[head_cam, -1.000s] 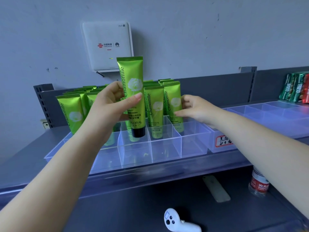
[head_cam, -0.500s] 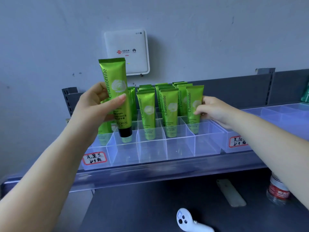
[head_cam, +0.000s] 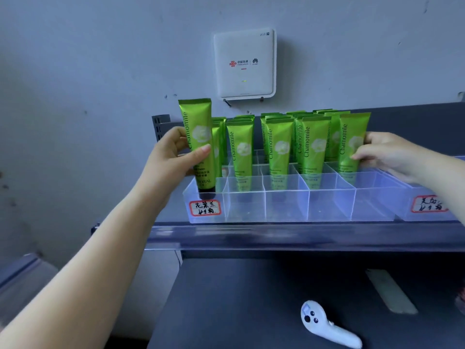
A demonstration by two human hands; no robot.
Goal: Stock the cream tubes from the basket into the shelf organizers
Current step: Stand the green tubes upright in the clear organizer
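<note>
Grey wall: matte painted wall (head_cam: 88,59) with small dark scuffs fills the background; a white square plastic router box (head_cam: 244,64) is mounted on it above the tubes.
Shelf: dark grey metal shelf (head_cam: 302,238) with a glossy clear strip along its front edge; a perforated upright shows at its left end.
Lower surface: dark matte surface (head_cam: 239,298) below the shelf, carrying a white plastic handheld controller (head_cam: 327,328) near the front and a flat pale strip to the right.
Organizer: clear plastic compartmented shelf organizer (head_cam: 284,200) sits at the shelf front, with a red-bordered handwritten label (head_cam: 205,207) on its left front face; a second clear organizer with its own label adjoins it on the right.
Open room: the front row of compartments holds nothing except at the far left; the rows behind are packed with upright tubes.
Stocked tubes: glossy green cream tubes with a white flower print (head_cam: 279,147) stand cap down in the rear compartments.
Left hand: left hand (head_cam: 173,159) is closed on a tall green cream tube with a black cap (head_cam: 198,144), thumb across its front, fingers behind; the tube is upright with its cap lowered into the front-left compartment.
Right hand: right hand (head_cam: 385,154) rests with curled fingers pinching the rightmost standing green tube (head_cam: 351,144) at the organizer's right end.
</note>
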